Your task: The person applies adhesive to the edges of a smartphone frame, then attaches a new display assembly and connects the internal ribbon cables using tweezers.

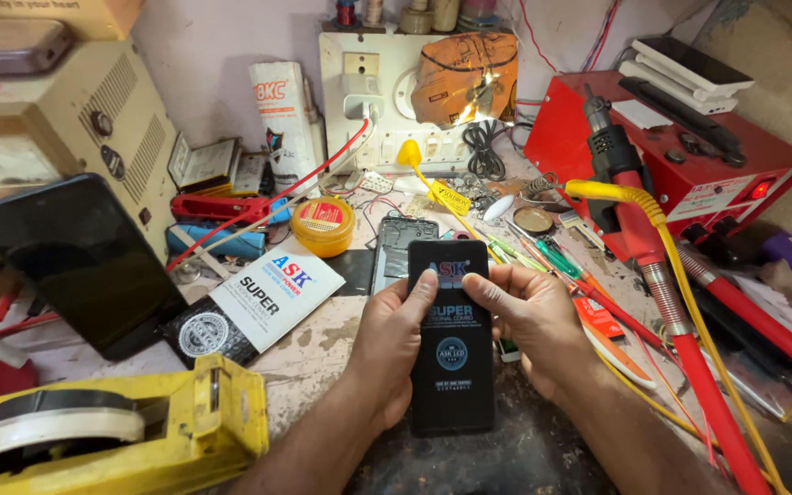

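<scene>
Both hands hold a black phone screen panel [452, 353] with its printed protective film, upright, at about 6 o'clock of the workbench [323, 353]. Left hand [394, 344] grips the panel's left edge, fingers curled behind it, thumb laid across the upper front. Right hand [526, 321] grips the right edge, thumb pressing the front near the top, the two thumbs almost meeting. Both hands closed on the panel, not fully clenched.

Just behind the panel, at 12 o'clock of it, lies an opened phone body [400, 246], partly hidden by the panel's top. At 10 o'clock, a black-and-white printed packet [254, 307] lies flat; past it a round yellow tin [323, 225]. At 9 o'clock a dark phone [80, 261] leans tilted against a beige box unit [66, 119]. At 8 o'clock, a yellow tape dispenser [112, 431] with a white roll. At 3 o'clock, a red-handled soldering tool [680, 330] and yellow cable [680, 266] run diagonally, with screwdrivers [552, 261] near the right hand. At 1 o'clock, a red box unit [689, 151]. At 12 o'clock, a white socket board [368, 110] against the wall.
</scene>
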`<action>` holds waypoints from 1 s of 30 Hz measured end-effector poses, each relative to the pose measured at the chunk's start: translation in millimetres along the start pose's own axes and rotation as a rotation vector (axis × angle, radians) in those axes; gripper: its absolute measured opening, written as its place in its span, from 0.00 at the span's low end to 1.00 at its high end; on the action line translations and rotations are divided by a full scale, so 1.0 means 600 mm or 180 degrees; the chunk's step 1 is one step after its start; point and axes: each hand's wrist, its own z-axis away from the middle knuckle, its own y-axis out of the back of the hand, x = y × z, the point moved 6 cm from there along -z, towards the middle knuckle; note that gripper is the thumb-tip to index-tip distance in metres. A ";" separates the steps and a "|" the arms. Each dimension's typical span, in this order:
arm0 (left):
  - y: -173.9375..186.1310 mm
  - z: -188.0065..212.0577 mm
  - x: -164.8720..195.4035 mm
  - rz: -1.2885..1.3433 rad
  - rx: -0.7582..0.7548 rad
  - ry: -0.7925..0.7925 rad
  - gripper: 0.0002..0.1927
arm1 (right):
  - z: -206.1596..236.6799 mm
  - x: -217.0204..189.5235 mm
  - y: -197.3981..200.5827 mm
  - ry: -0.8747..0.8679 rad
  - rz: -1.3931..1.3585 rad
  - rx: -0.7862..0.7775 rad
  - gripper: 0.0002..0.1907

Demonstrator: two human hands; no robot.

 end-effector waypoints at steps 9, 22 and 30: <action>0.008 -0.005 -0.013 0.0090 0.0050 -0.0011 0.21 | 0.007 -0.001 -0.009 -0.0362 -0.0274 0.0160 0.10; 0.015 0.003 -0.031 0.0308 0.0308 0.0353 0.21 | 0.010 0.006 -0.006 -0.0414 -0.0258 0.0210 0.10; 0.019 -0.003 -0.037 0.0314 0.0216 0.0247 0.20 | 0.011 0.000 -0.011 -0.0384 -0.0189 0.0207 0.11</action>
